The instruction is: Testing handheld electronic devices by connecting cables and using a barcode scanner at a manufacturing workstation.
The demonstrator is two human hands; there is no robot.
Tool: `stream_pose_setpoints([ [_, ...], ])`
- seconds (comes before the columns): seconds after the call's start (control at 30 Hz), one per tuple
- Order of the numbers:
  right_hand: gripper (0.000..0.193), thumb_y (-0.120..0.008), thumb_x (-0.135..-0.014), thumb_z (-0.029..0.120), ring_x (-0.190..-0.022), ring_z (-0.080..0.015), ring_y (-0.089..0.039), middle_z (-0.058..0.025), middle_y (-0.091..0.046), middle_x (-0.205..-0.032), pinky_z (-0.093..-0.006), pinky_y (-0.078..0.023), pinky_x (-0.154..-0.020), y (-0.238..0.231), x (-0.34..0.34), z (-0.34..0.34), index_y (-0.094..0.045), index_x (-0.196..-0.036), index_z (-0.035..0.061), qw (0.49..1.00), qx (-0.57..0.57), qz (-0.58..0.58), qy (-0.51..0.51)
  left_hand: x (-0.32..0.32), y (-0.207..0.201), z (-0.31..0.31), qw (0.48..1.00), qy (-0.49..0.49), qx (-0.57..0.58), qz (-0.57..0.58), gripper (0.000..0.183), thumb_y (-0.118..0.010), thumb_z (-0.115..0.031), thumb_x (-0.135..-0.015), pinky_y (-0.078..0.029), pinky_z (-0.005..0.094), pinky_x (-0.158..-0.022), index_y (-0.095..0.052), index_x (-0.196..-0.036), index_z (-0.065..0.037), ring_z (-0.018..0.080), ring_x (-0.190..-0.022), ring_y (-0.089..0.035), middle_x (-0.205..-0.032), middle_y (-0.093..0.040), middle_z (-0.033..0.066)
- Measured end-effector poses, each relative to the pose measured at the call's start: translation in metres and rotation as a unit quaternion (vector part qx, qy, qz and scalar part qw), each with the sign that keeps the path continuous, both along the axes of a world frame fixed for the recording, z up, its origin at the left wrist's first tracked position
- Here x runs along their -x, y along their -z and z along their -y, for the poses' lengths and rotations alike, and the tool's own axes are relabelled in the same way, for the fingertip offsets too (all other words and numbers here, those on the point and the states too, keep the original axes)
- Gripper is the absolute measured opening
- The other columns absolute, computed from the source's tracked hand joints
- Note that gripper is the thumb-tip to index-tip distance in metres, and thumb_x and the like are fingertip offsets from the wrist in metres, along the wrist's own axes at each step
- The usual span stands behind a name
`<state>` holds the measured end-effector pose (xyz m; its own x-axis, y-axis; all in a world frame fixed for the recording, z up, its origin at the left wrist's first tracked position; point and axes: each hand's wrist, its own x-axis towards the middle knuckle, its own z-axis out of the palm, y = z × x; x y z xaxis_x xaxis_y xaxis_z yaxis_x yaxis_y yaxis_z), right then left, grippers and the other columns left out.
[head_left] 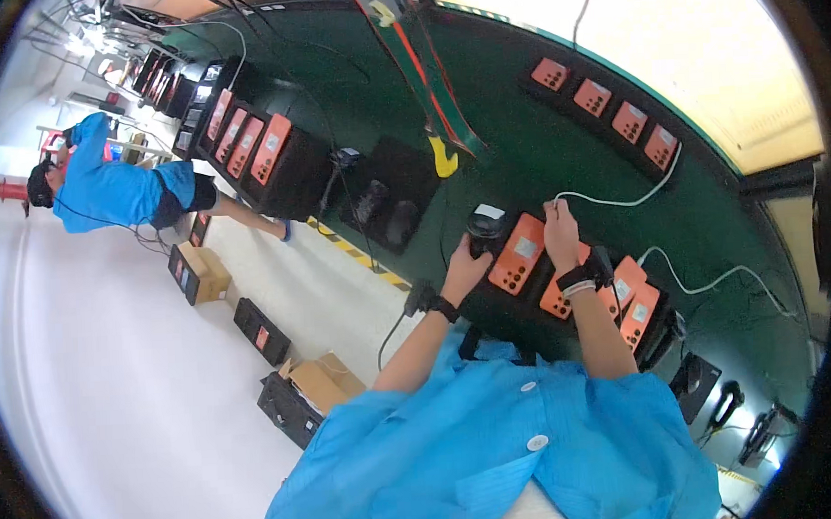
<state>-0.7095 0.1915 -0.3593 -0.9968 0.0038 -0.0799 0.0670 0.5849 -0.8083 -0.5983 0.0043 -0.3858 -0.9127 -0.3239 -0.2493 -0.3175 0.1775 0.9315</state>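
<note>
My left hand (468,268) is closed around a black barcode scanner (485,227) with a white label on top. Beside it, an orange phone (518,255) with a pale sticker lies in a black tray. My right hand (561,236) pinches the end of a white cable (617,202) just above that row of phones. The cable runs off to the right, toward the far tray. Under my right wrist lies another orange phone (556,299), partly covered by the hand and wrist strap. More orange phones (639,314) sit to its right.
A black tray of orange phones (630,121) stands at the far right, another phone row (270,150) at the left. A yellow hook-shaped piece (444,158) hangs above the green bench. A second white cable (704,290) lies at right. A co-worker in blue (130,193) stands at left, near cartons (333,382).
</note>
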Motion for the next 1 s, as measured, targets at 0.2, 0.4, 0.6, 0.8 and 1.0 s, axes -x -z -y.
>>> stream_pose_setpoints([
  [0.2,0.045,-0.061,-0.086,0.032,-0.116,-0.042,-0.046,-0.024,-0.052,-0.12,-0.0483,-0.037,-0.1,0.002,-0.028,-0.085,-0.052,-0.11,-0.0049,0.975,-0.167,-0.087,-0.117,-0.021,-0.07,-0.009,0.981,0.126,-0.005,0.147,0.041,-0.064,-0.025,-0.08,-0.05,0.0359,-0.067,-0.057,-0.109,0.003,0.0213,-0.072,-0.063,-0.084,-0.066,0.0153],
  [0.4,0.067,-0.07,-0.078,0.039,-0.135,-0.036,-0.03,-0.0223,-0.04,-0.137,-0.0491,-0.02,-0.114,0.018,-0.054,-0.121,-0.044,-0.12,-0.0073,0.946,-0.256,-0.069,-0.188,-0.06,-0.042,-0.049,0.97,0.182,0.016,0.158,0.044,-0.068,-0.026,-0.079,-0.049,0.0334,-0.059,-0.057,-0.112,0.001,0.0183,-0.061,-0.062,-0.079,-0.065,0.0126],
  [0.6,0.067,-0.072,-0.077,0.035,-0.134,-0.0338,-0.032,-0.0208,-0.04,-0.138,-0.046,-0.021,-0.114,0.025,-0.055,-0.136,-0.043,-0.121,-0.0066,0.947,-0.254,-0.07,-0.184,-0.064,-0.047,-0.087,0.966,0.179,-0.032,0.181,0.036,-0.069,-0.023,-0.082,-0.042,0.0258,-0.046,-0.058,-0.105,0.003,0.0092,-0.049,-0.051,-0.062,-0.055,0.0018],
  [0.8,0.077,-0.067,-0.079,0.034,-0.134,-0.0377,-0.031,-0.0228,-0.038,-0.141,-0.0455,-0.02,-0.114,0.024,-0.044,-0.119,-0.035,-0.134,-0.0075,0.93,-0.255,-0.146,-0.222,-0.065,-0.033,-0.09,0.984,0.173,0.048,0.025,0.046,-0.067,-0.028,-0.08,-0.051,0.0403,-0.077,-0.057,-0.115,0.0,0.0318,-0.09,-0.066,-0.097,-0.067,0.0192],
  [1.0,0.077,-0.068,-0.076,0.041,-0.134,-0.037,-0.03,-0.023,-0.038,-0.141,-0.0486,-0.017,-0.115,0.039,-0.058,-0.141,-0.04,-0.129,-0.0085,0.944,-0.242,-0.108,-0.197,-0.056,-0.025,-0.117,0.961,0.254,0.084,0.074,0.049,-0.064,-0.037,-0.08,-0.051,0.04,-0.072,-0.057,-0.112,-0.001,0.0308,-0.078,-0.066,-0.084,-0.066,0.0195],
])
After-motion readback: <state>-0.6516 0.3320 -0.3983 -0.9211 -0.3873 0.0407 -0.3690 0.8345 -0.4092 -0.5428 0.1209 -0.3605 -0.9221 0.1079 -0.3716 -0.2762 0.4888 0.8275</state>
